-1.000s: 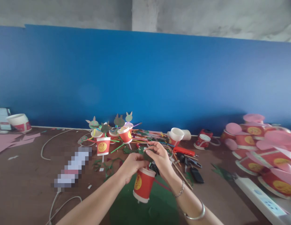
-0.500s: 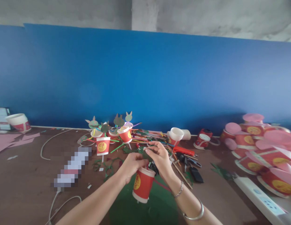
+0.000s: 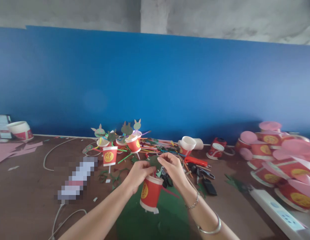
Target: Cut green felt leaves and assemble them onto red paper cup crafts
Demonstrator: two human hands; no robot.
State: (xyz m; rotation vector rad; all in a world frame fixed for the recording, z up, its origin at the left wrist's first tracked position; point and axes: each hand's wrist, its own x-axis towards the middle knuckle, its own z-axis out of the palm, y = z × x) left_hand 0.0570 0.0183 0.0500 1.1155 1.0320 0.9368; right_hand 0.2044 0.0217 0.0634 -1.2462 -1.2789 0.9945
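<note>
A red paper cup (image 3: 151, 194) with a yellow emblem and white rims hangs slightly tilted below my hands. My left hand (image 3: 140, 175) is closed in a pinch just above its rim, around a thin red strip rising from the cup; the fingers partly hide the strip. My right hand (image 3: 172, 168) pinches the edge of a dark green paper piece (image 3: 154, 162) held over the cup. A pinkish-red strip (image 3: 171, 192) sticks out from the cup's right side. Small white bits show at its lower edge. Under it lies a dark green sheet (image 3: 135, 216).
Finished-looking cup figures (image 3: 110, 156) with animal heads stand behind left. Behind my hands lie coloured sticks (image 3: 157, 145), scissors (image 3: 167, 180) and a red-handled tool (image 3: 196, 161). A cup pile with pink discs (image 3: 269, 160) and a power strip (image 3: 277, 211) are right; a blurred-out phone (image 3: 78, 180) lies left.
The cup has shifted slightly left and up. My right hand has moved a little right, and the green paper piece between my hands shows more fully.
</note>
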